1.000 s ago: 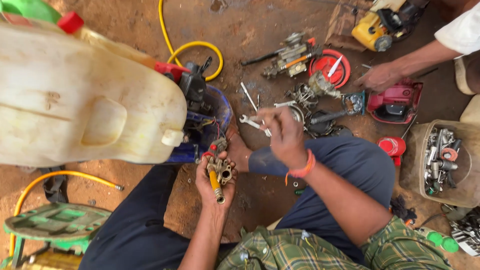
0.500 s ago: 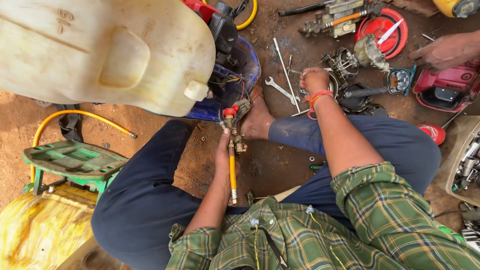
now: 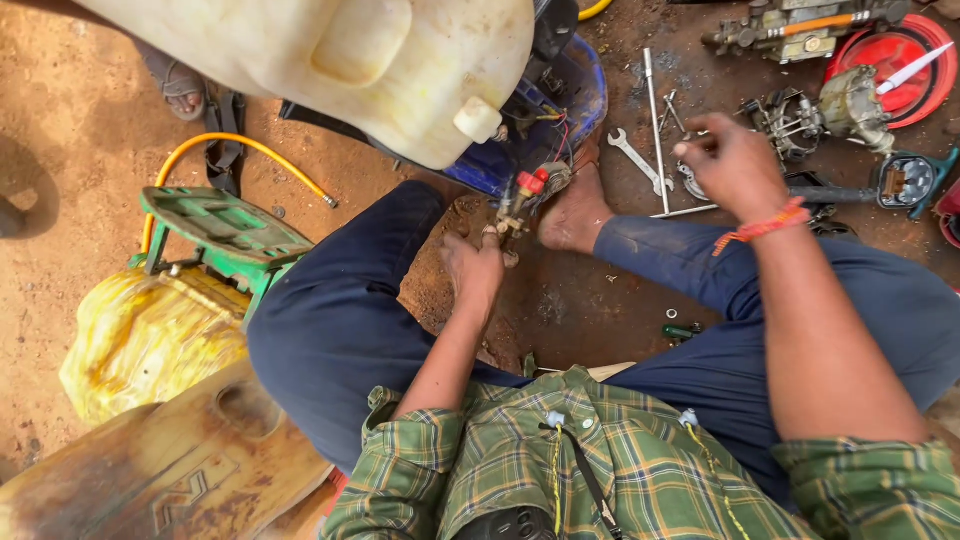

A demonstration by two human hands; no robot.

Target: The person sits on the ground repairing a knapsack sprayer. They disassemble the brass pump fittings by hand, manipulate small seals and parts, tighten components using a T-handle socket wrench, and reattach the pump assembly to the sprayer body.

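1. The left hand (image 3: 475, 272) still clenched the brass valve fitting (image 3: 522, 200), now raised beside the bare foot (image 3: 575, 215).
2. The right hand (image 3: 735, 165) had moved outward, fingers closed; whether on a wrench (image 3: 640, 160), I cannot tell.

One head-worn camera looks steeply down from close above the seated person's lap, facing dirt ground (image 3: 80, 130). A white plastic tank (image 3: 330, 50) fills twelve o'clock; scattered tools lie toward two o'clock.
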